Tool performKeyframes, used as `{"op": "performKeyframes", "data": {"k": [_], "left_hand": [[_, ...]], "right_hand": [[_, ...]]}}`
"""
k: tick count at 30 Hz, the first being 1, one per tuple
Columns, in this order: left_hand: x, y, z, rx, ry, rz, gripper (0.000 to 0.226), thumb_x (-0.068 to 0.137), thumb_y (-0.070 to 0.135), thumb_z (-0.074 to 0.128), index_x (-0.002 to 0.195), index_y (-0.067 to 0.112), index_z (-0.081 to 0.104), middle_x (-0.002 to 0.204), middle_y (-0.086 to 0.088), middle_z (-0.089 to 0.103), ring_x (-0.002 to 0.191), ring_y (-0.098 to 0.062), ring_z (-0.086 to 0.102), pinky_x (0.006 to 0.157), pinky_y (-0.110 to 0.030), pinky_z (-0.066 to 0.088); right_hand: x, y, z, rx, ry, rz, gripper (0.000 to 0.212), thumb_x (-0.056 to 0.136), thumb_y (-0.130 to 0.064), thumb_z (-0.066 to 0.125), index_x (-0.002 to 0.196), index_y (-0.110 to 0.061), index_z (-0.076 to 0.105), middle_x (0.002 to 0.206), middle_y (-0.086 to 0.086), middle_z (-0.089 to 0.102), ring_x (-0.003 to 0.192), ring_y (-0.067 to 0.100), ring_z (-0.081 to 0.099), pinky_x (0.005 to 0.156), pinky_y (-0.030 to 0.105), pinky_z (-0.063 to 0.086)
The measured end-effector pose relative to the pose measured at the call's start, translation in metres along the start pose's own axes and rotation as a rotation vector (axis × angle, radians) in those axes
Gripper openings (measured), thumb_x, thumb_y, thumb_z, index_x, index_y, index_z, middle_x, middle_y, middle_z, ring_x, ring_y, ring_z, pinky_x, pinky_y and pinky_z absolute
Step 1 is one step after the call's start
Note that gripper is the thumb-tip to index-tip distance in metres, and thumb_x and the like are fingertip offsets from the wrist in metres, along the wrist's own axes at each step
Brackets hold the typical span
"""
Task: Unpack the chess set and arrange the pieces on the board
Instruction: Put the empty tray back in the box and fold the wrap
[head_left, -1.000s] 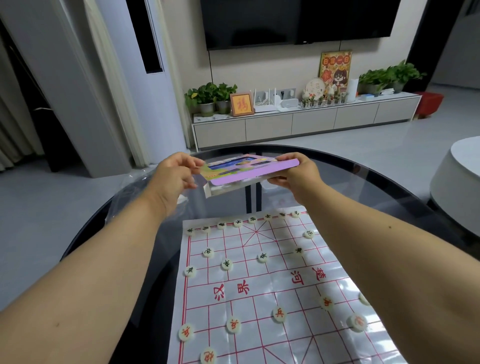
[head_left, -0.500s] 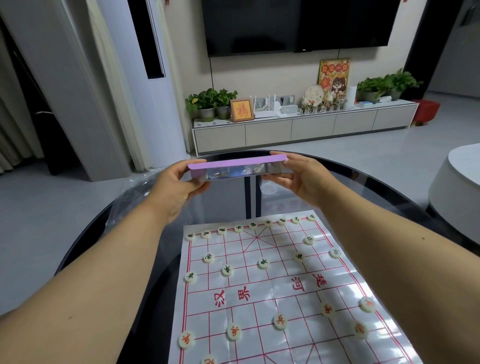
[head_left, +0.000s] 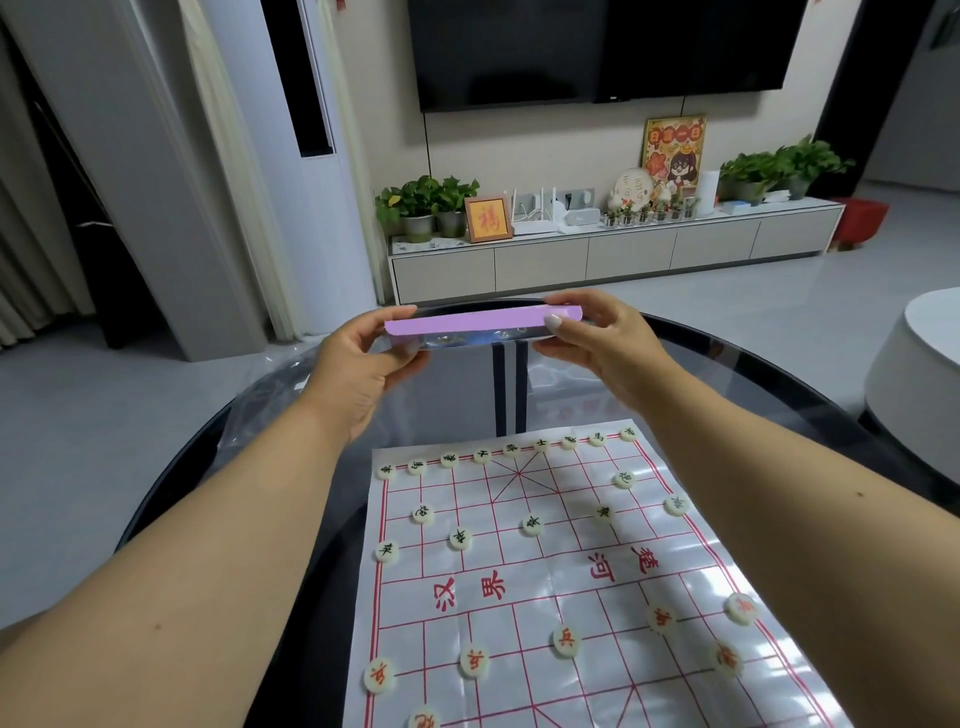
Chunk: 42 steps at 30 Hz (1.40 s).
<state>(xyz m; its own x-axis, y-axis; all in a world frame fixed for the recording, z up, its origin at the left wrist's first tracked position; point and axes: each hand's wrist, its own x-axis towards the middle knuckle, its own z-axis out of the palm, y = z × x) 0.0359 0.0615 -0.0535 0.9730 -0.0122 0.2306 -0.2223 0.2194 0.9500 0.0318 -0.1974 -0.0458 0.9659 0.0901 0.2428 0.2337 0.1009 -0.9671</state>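
Both hands: on the box, held level above the table's far side.
L hand (head_left: 363, 364): fingers curled round left end of the box (head_left: 467, 328), thumb under.
Box: purple edge toward me now; 1 s ago the printed lid was tilted up and half off, so it's been squared and closed.
R hand (head_left: 597, 343): pinches the right end, thumb on the purple edge.
Table (head_left: 779, 374): dark glass, clear plastic wrap (head_left: 270, 410) at left.
Board (head_left: 561, 587): sheet flat, nearer me than the box.
Pieces (head_left: 531, 525): black rows far, red near; they look all set.
Meaning: unpacking prob. done, box likely just needs setting aside.
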Motion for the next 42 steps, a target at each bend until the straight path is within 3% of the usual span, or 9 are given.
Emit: {"op": "performKeyframes", "data": {"k": [4,8,11,17,21,24,28,33,42], "left_hand": [[-0.002,0.001,0.003,0.011,-0.007,0.008,0.04,0.082,-0.015,0.059,0.108,0.016,0.066,0.116,-0.008,0.064,0.114,-0.027,0.061,0.084,-0.033,0.057],[-0.003,0.004,-0.001,0.063,-0.049,0.022,0.057,0.077,-0.019,0.063,0.117,0.021,0.062,0.114,-0.001,0.065,0.112,-0.021,0.061,0.081,-0.024,0.056],[-0.003,0.006,-0.004,0.078,-0.074,0.028,0.058,0.075,-0.011,0.069,0.123,0.021,0.059,0.118,-0.006,0.063,0.111,-0.019,0.061,0.084,-0.025,0.055],[0.0,0.005,-0.003,0.075,-0.032,0.077,0.042,0.072,0.008,0.07,0.113,0.016,0.064,0.12,-0.013,0.061,0.113,-0.028,0.061,0.082,-0.032,0.057],[0.001,0.003,-0.004,0.127,-0.035,0.095,0.036,0.074,0.008,0.069,0.107,0.02,0.066,0.118,-0.013,0.062,0.111,-0.028,0.062,0.079,-0.031,0.058],[0.0,0.002,-0.003,0.169,-0.014,0.096,0.039,0.078,-0.004,0.068,0.112,0.014,0.064,0.117,-0.013,0.061,0.108,-0.024,0.063,0.077,-0.028,0.058],[-0.001,-0.001,-0.004,0.222,-0.009,0.098,0.042,0.079,-0.006,0.068,0.116,0.012,0.064,0.117,-0.01,0.063,0.111,-0.024,0.061,0.079,-0.03,0.058],[0.0,0.0,-0.005,0.208,-0.021,0.093,0.041,0.08,-0.006,0.067,0.116,0.013,0.064,0.116,-0.009,0.064,0.113,-0.025,0.061,0.081,-0.031,0.058],[-0.002,0.002,-0.003,0.218,-0.024,0.09,0.045,0.075,0.0,0.073,0.115,0.017,0.064,0.114,-0.008,0.065,0.113,-0.022,0.061,0.078,-0.026,0.058]], "right_hand": [[-0.001,-0.001,0.006,-0.15,0.115,-0.063,0.031,0.081,-0.009,0.069,0.112,-0.01,0.065,0.109,0.012,0.065,0.082,0.024,0.072,0.079,0.031,0.059],[0.003,0.002,0.009,-0.367,0.167,-0.205,0.032,0.083,-0.015,0.068,0.115,-0.018,0.064,0.107,0.01,0.065,0.068,0.012,0.071,0.065,0.017,0.057],[0.006,0.006,0.008,-0.512,0.184,-0.311,0.034,0.086,-0.018,0.067,0.12,-0.018,0.063,0.111,0.006,0.063,0.067,0.017,0.069,0.064,0.021,0.058],[0.006,0.013,0.008,-0.642,0.175,-0.399,0.035,0.09,-0.018,0.062,0.125,-0.017,0.059,0.115,0.0,0.059,0.067,0.014,0.064,0.061,0.021,0.058],[0.007,0.017,0.006,-0.686,0.166,-0.409,0.037,0.089,-0.016,0.063,0.126,-0.017,0.059,0.119,0.003,0.058,0.073,0.016,0.064,0.062,0.024,0.059],[0.006,0.019,0.005,-0.674,0.165,-0.423,0.037,0.084,-0.014,0.069,0.121,-0.014,0.062,0.116,0.004,0.059,0.075,0.021,0.067,0.066,0.026,0.059],[0.006,0.02,0.003,-0.696,0.152,-0.431,0.038,0.08,-0.025,0.072,0.116,-0.017,0.064,0.116,0.002,0.059,0.073,0.021,0.068,0.071,0.029,0.059],[0.007,0.02,0.005,-0.651,0.163,-0.391,0.036,0.084,-0.015,0.068,0.12,-0.016,0.062,0.121,0.004,0.056,0.073,0.016,0.066,0.069,0.017,0.057],[0.007,0.021,0.002,-0.773,0.166,-0.367,0.034,0.087,-0.019,0.066,0.12,-0.02,0.058,0.121,0.0,0.055,0.078,0.023,0.065,0.068,0.035,0.06]]}}
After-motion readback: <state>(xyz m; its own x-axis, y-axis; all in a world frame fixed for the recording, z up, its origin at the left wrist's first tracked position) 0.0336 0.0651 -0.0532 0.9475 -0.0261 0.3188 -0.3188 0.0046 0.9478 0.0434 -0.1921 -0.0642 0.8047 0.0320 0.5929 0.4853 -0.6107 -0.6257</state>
